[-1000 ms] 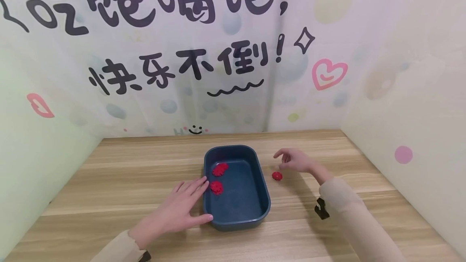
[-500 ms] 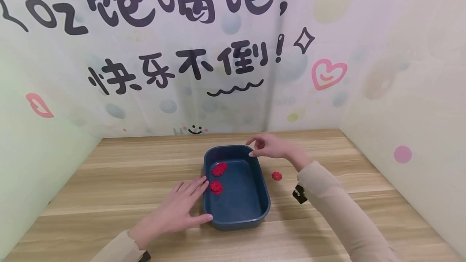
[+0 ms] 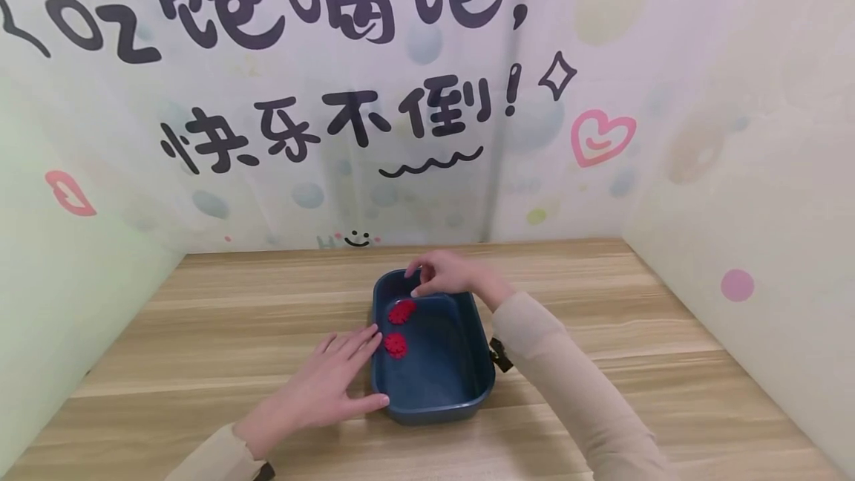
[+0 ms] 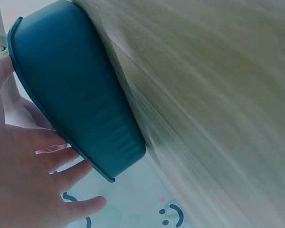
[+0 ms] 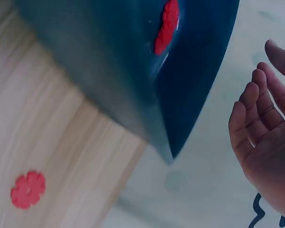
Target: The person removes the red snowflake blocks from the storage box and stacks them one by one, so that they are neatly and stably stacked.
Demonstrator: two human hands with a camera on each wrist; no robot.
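Observation:
A dark blue rectangular tray (image 3: 434,414) stands on the table. Red flower-shaped pieces (image 3: 401,312) lie by its left wall, and a second red cluster (image 3: 395,346) sits just nearer. My left hand (image 3: 323,384) has its fingers spread and touches the tray's left rim; the left wrist view shows the fingers (image 4: 69,175) along that rim. Above the far end of the tray hovers my right hand (image 3: 446,273), fingers loosely bent, with nothing visible between them. One more red flower piece (image 5: 27,190) lies on the table right of the tray; the right arm hides it in the head view.
The wood-grain table (image 3: 234,318) meets a white printed backdrop (image 3: 300,206) behind the tray. Pale side walls (image 3: 755,206) enclose the table at left and right. A dark strap piece (image 3: 500,355) sits at the right wrist.
My right hand has moved left from beside the loose red flower piece, over the tray's right rim, to above its far end. The left hand and tray have stayed in place.

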